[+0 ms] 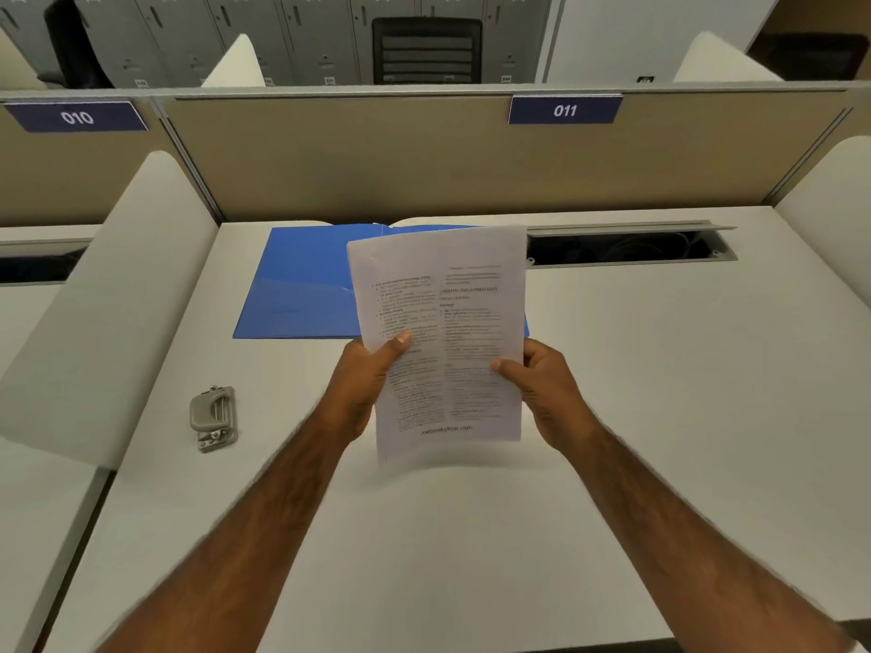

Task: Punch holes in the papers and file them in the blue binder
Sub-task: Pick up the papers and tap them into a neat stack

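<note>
I hold a printed stack of white papers upright above the middle of the white desk. My left hand grips its lower left edge, thumb on the front. My right hand grips the lower right edge the same way. Behind the papers the blue binder lies open and flat on the desk; its right half is hidden by the sheets. A grey metal hole punch sits on the desk to the left, apart from my hands.
A beige partition with label 011 closes the desk's far side. An open cable trough runs along the back right. White side dividers flank the desk on both sides.
</note>
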